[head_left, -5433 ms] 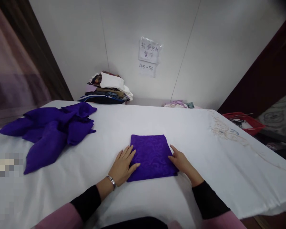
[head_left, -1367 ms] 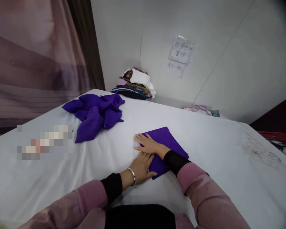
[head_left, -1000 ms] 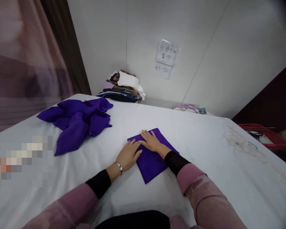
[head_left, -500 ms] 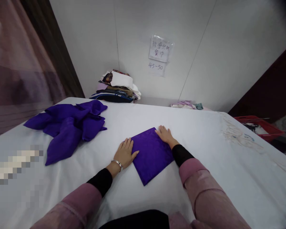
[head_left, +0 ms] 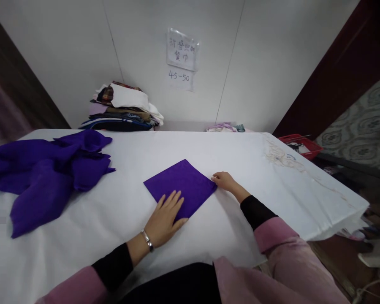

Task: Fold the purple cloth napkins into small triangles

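A purple cloth napkin, folded into a flat square, lies cornerwise on the white-covered table. My left hand rests flat over its near left part, fingers stretched out and the near corner partly hidden beneath. At the napkin's right corner, my right hand pinches the edge between thumb and fingers. Further left sits a loose, crumpled heap of purple cloth, apart from both hands.
Behind the table's far edge stands a stack of folded clothes, with more fabric to its right. Handwritten paper signs hang on the wall. A red basket is beyond the right edge.
My view has swung to the right. The right hand has gone from lying flat by the far corner to pinching the right corner. My left hand has shifted onto the napkin's near part.
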Action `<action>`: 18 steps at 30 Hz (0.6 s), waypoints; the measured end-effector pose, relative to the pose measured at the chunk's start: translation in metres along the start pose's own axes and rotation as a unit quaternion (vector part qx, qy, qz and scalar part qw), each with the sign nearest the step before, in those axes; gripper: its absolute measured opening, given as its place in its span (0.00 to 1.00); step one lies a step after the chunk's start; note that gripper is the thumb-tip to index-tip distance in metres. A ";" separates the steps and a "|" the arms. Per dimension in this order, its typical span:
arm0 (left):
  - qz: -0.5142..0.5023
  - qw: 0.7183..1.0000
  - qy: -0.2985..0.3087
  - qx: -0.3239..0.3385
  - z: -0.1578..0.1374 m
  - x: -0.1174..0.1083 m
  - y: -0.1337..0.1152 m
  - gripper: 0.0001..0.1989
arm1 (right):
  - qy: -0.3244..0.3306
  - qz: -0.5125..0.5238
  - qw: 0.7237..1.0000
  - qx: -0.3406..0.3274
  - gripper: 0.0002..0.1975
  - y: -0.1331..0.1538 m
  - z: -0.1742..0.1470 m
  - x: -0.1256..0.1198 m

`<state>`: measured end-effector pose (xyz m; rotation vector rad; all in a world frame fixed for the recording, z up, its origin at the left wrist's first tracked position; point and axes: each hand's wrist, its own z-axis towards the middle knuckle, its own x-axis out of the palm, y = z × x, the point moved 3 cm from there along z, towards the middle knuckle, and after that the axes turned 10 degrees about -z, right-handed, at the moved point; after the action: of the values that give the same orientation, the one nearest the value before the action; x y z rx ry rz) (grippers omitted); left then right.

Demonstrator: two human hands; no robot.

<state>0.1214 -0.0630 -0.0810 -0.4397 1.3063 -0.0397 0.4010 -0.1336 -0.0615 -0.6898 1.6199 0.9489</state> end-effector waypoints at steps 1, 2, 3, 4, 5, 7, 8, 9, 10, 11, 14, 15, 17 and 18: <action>-0.003 1.000 0.016 0.017 -0.004 0.003 -0.006 0.29 | 0.006 -0.007 1.000 0.004 0.13 0.003 -0.001 0.001; -0.003 0.999 0.031 0.027 -0.007 0.006 -0.008 0.27 | 0.011 -0.012 1.000 0.008 0.13 0.006 -0.002 0.002; 0.000 0.999 0.043 0.030 -0.008 0.007 -0.006 0.24 | 0.018 -0.016 1.000 0.011 0.12 0.009 -0.003 0.004; 0.007 0.998 0.052 0.029 -0.009 0.005 0.000 0.22 | 0.025 -0.018 0.999 0.012 0.11 0.012 -0.007 0.006; 0.015 0.998 0.057 0.023 -0.009 0.002 0.009 0.20 | 0.034 -0.017 0.999 0.009 0.10 0.016 -0.011 0.008; 0.041 0.998 0.056 -0.003 -0.010 -0.011 0.032 0.18 | 0.057 -0.009 0.998 -0.011 0.07 0.023 -0.024 0.012; 0.056 0.997 0.052 -0.022 -0.011 -0.018 0.043 0.18 | 0.068 -0.003 0.997 -0.024 0.05 0.025 -0.031 0.014; 0.070 0.996 0.048 -0.042 -0.014 -0.026 0.053 0.18 | 0.073 0.002 0.997 -0.035 0.04 0.027 -0.038 0.015; 0.081 0.994 0.042 -0.060 -0.017 -0.033 0.060 0.18 | 0.071 0.006 0.997 -0.041 0.04 0.027 -0.045 0.016; 0.086 0.993 0.036 -0.072 -0.021 -0.037 0.063 0.20 | 0.062 0.008 0.997 -0.043 0.06 0.025 -0.051 0.016; 0.066 0.996 0.014 -0.061 -0.029 -0.039 0.054 0.23 | 0.008 0.019 0.998 -0.053 0.12 0.019 -0.061 0.016; 0.049 0.998 0.008 -0.046 -0.030 -0.036 0.046 0.23 | -0.018 0.031 0.996 -0.079 0.13 0.019 -0.063 0.016; 0.017 1.000 0.000 -0.020 -0.029 -0.029 0.031 0.22 | -0.072 0.056 0.980 -0.178 0.17 0.023 -0.065 0.018; 0.006 1.000 -0.003 -0.014 -0.027 -0.025 0.025 0.22 | -0.095 0.064 0.964 -0.238 0.19 0.026 -0.066 0.020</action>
<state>0.0839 -0.0410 -0.0712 -0.4556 1.3051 -0.0113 0.3411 -0.1759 -0.0689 -0.7947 1.2863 1.4796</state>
